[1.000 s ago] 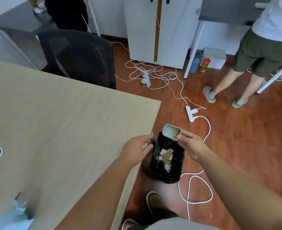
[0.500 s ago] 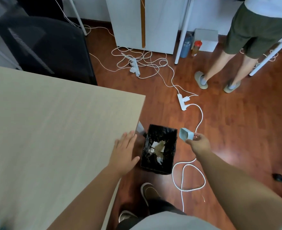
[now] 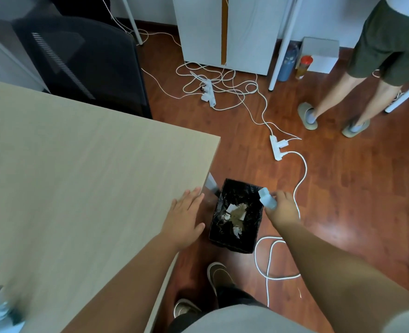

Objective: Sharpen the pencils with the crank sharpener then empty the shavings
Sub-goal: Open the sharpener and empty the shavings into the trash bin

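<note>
Emptying the shavings tray into the bin

Landmark: the bin point(image 3: 234, 239) on the floor beside the worktop point(image 3: 90, 176) corner. Left of the bin, the left hand point(image 3: 183, 219) lies flat on the worktop edge, fingers spread and holding nothing. Over the bin's far right corner, the right hand point(image 3: 282, 210) has its fingers closed on the tray point(image 3: 267, 200), tipped with its mouth toward the bin. Shavings and paper scraps lie inside. To finish well, keep the mouth within the rim, tilt fully, and tap so residue falls inside. Beyond the bin, a cable point(image 3: 300, 179) crosses the floor; the sharpener cannot be identified.
</note>
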### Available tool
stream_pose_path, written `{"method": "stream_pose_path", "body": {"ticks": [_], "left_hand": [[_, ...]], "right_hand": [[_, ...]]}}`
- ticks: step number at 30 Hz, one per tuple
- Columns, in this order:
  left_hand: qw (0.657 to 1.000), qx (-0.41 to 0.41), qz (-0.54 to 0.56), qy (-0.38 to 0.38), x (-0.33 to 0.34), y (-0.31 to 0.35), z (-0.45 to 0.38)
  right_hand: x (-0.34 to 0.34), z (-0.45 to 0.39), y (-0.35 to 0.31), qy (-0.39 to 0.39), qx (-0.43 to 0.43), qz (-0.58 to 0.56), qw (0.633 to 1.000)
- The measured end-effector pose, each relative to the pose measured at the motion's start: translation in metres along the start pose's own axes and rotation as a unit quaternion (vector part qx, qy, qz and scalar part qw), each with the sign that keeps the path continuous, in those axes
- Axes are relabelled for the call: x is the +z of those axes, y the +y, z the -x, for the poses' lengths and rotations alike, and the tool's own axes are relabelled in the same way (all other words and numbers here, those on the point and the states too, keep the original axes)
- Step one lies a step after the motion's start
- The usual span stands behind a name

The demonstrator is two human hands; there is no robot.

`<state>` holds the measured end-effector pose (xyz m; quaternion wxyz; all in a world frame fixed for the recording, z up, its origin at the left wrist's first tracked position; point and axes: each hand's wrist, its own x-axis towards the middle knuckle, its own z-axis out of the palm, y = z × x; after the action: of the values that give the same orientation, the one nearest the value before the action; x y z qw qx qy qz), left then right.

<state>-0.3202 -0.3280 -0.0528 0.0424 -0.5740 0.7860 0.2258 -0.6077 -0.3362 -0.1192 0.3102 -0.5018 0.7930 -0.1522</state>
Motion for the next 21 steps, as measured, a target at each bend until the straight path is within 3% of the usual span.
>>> {"method": "stream_pose_path", "body": {"ticks": [9, 15, 21], "left_hand": [[1.0, -0.01, 0.01, -0.014, -0.002, 0.001, -0.001], [1.0, -0.014, 0.015, -0.017, -0.002, 0.001, -0.001], [1.0, -0.017, 0.017, -0.017, -0.002, 0.002, -0.001]], "right_hand": [[0.01, 0.0, -0.011, -0.027, -0.151, 0.162, 0.975], [0.01, 0.003, -0.016, 0.023, -0.21, 0.165, 0.963], [0.007, 0.002, -0.019, 0.02, -0.236, 0.162, 0.958]]}}
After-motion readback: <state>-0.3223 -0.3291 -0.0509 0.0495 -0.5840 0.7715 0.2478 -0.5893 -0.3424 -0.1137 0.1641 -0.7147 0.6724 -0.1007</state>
